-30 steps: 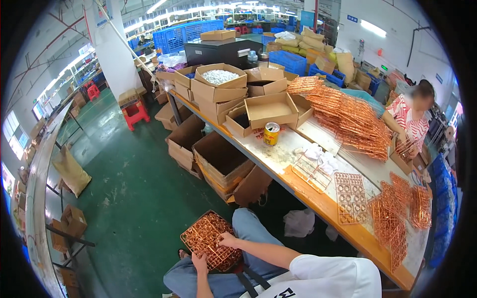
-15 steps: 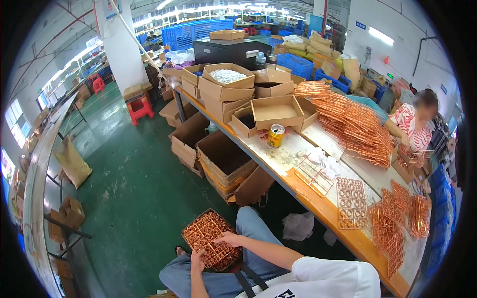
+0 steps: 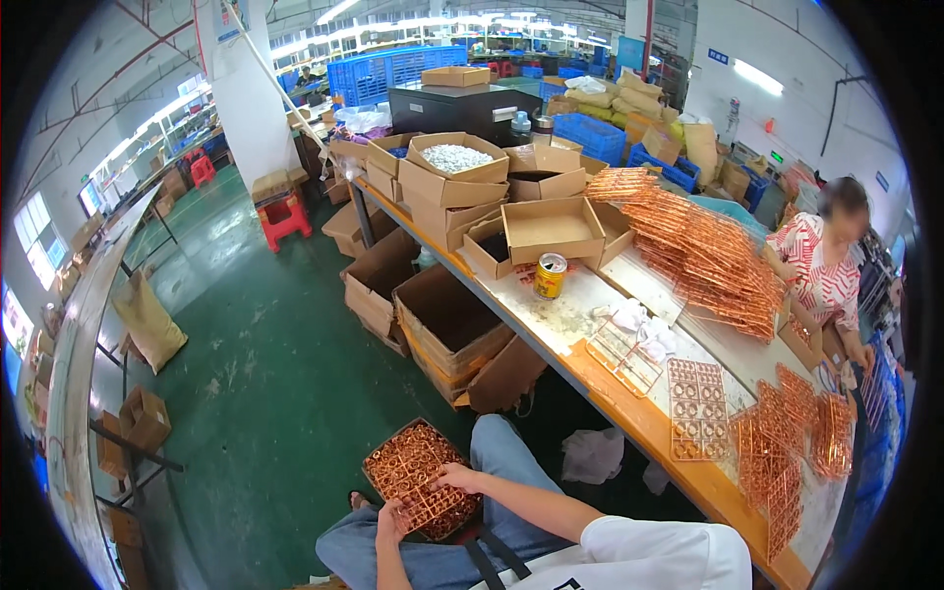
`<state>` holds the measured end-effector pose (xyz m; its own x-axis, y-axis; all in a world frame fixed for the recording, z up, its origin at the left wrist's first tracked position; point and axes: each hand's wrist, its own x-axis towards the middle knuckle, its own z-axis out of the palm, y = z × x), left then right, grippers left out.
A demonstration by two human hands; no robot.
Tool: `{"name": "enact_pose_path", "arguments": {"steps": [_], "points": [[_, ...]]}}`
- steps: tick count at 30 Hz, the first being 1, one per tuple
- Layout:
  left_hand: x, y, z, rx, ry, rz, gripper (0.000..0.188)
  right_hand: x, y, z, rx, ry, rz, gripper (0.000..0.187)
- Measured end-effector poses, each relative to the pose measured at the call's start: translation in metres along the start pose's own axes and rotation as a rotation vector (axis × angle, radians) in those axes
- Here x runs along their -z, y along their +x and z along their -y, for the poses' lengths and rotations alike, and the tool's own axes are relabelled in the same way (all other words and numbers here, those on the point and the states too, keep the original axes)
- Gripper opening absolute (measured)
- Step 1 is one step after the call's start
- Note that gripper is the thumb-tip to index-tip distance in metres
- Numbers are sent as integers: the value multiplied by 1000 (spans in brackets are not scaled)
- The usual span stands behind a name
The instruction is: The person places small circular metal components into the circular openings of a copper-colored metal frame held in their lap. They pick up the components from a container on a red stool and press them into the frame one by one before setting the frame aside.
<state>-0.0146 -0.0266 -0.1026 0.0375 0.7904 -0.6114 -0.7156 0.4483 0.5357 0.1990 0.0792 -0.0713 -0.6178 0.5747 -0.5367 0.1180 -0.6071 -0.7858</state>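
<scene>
A cardboard box (image 3: pixel 372 484) rests tilted at my lap, filled with small copper-coloured rings (image 3: pixel 413 442). Over its near part lies a copper-coloured plastic frame (image 3: pixel 425 511) of thin bars with rings on it. My left hand (image 3: pixel 392 521) is closed on the frame's left corner. Along the frame's upper right edge, my right hand (image 3: pixel 456 479) pinches it with bent fingers. The frame's outline is hard to tell from the rings beneath.
On the workbench (image 3: pixel 615 395) to my right lie a large stack of copper-coloured frames (image 3: pixel 703 258), smaller piles (image 3: pixel 772 442) and a yellow can (image 3: pixel 550 275). Cardboard boxes (image 3: pixel 452 305) stand under it. A co-worker (image 3: pixel 821 256) is at the far right.
My hands stay on the frame, with only slight movement. The co-worker's near arm has swung outward to the right, away from the box on the bench. My view has shifted a little.
</scene>
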Motion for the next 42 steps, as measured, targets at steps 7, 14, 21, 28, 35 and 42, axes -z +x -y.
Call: {"name": "enact_pose_path", "arguments": {"steps": [7, 14, 21, 28, 35, 42], "points": [[-28, -13, -6, -4, -149, 9, 17, 7, -2, 0, -9, 6, 13, 23], [-7, -4, 2, -39, 126, -79, 13, 2, 0, 0, 20, -2, 30, 23], [-43, -14, -5, -103, -25, -113, 15, 9, -3, -1, -7, 23, -3, 21], [-9, -7, -2, -88, -7, 16, 14, -1, -9, 15, -138, 250, 50, 17], [-40, -15, -1, -106, 3, -15, 7, 3, -15, 12, -30, 54, 62, 13], [-50, -15, 9, -259, 343, -218, 11, -3, -17, 11, -26, 33, -19, 5]]}}
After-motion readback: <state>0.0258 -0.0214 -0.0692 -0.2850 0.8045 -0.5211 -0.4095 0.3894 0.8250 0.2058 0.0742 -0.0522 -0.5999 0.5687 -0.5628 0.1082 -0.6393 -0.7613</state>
